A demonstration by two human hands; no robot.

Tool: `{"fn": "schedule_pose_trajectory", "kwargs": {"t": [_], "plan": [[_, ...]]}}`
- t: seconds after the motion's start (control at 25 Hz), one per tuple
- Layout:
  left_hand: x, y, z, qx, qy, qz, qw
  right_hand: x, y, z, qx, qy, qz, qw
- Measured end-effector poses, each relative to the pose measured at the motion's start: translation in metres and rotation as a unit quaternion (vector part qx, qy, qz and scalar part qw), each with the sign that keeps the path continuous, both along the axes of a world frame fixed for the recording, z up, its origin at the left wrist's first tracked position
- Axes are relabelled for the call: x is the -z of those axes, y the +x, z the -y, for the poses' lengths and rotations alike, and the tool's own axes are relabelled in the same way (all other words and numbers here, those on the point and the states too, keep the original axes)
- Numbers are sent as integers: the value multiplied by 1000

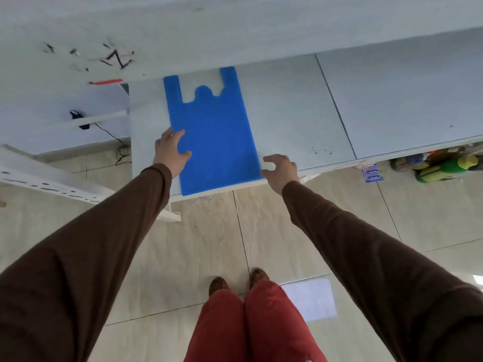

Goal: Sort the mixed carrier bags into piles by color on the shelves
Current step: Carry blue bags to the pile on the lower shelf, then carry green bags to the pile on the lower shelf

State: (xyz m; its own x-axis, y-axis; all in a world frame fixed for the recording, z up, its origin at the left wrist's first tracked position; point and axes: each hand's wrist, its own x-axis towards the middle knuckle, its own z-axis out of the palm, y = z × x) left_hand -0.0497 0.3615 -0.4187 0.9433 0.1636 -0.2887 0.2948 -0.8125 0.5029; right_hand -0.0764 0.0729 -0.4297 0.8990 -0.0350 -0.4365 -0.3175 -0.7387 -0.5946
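Observation:
A blue carrier bag lies flat on the white shelf, handles pointing away from me and tucked under the shelf above. My left hand rests on the bag's left edge, fingers spread over the blue material. My right hand hovers at the bag's near right corner by the shelf's front edge, fingers curled and apart, holding nothing. No other bags are visible on this shelf.
An upper shelf overhangs the back of the bag. Colourful goods sit on a lower level at the right. A white perforated bracket juts out at the left. A white sheet lies on the tiled floor by my feet.

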Motion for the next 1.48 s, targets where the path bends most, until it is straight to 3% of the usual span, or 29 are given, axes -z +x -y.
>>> {"fn": "schedule_pose_trajectory", "kwargs": {"t": [0.24,0.44,0.68,1.12,1.32,1.48], "plan": [[-145,-94,75,120,3,42,992,-155,-74,43,-30,-38,107,993],[-269,-148,126,210,32,116,970,-277,-122,89,-75,-106,222,966],[-367,-148,176,243,55,224,942,-371,-125,135,-47,-102,328,938],[-413,18,315,231,74,259,935,-408,36,270,-54,-110,375,919],[-415,88,361,168,29,207,963,-414,124,332,-80,-110,347,928],[-403,115,377,89,-57,100,989,-398,160,350,-100,-98,296,945]]}}
